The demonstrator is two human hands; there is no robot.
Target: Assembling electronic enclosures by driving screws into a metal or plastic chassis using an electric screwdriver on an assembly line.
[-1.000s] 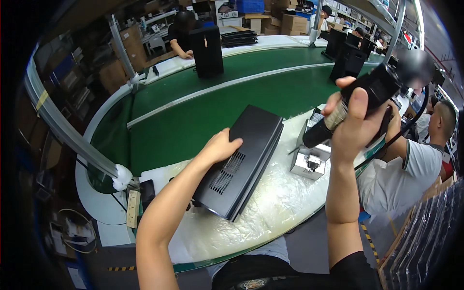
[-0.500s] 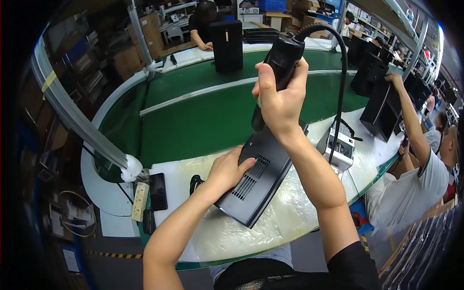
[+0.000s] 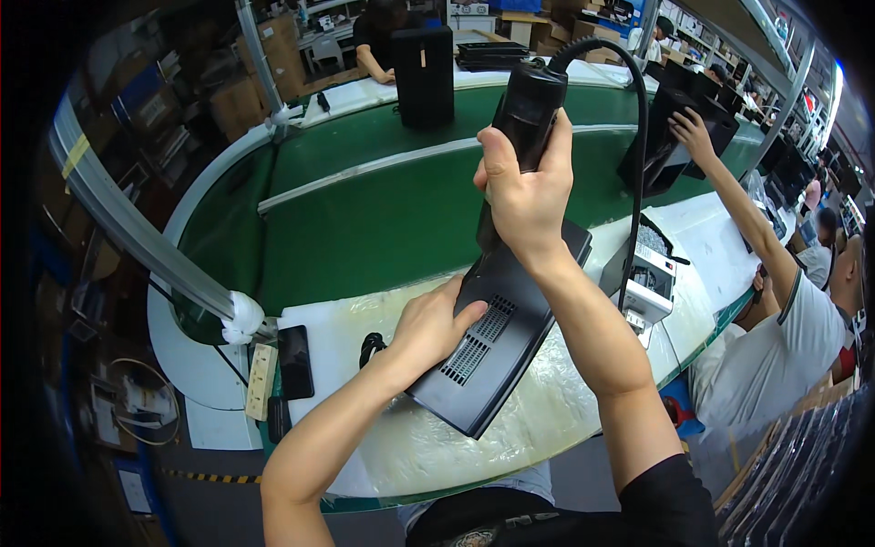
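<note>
A slim black case [image 3: 506, 387] with two blocks of vent slots lies slanted on the plastic-covered bench. Across its left side rests my left hand [image 3: 427, 326], thumb on the panel near the vents and fingers over the far edge, holding it steady. My right hand [image 3: 527, 205] is wrapped round a black electric screwdriver [image 3: 533, 96], held nearly upright over the case's far end. From its top a thick black cable [image 3: 642, 137] curves down to the right. My right hand and forearm hide the screwdriver's tip and what it meets.
A white screw feeder [image 3: 649, 296] stands right of the case. Beyond runs a green conveyor belt [image 3: 365, 237] carrying a black tower [image 3: 425, 82]. A phone [image 3: 295, 362] and power strip [image 3: 261, 381] lie left, by a metal post [image 3: 150, 223]. A co-worker [image 3: 766, 356] sits at right.
The co-worker at right has moved a black case from the bench onto the belt. My view has shifted slightly; both my hands keep about the same place on the case and screwdriver.
</note>
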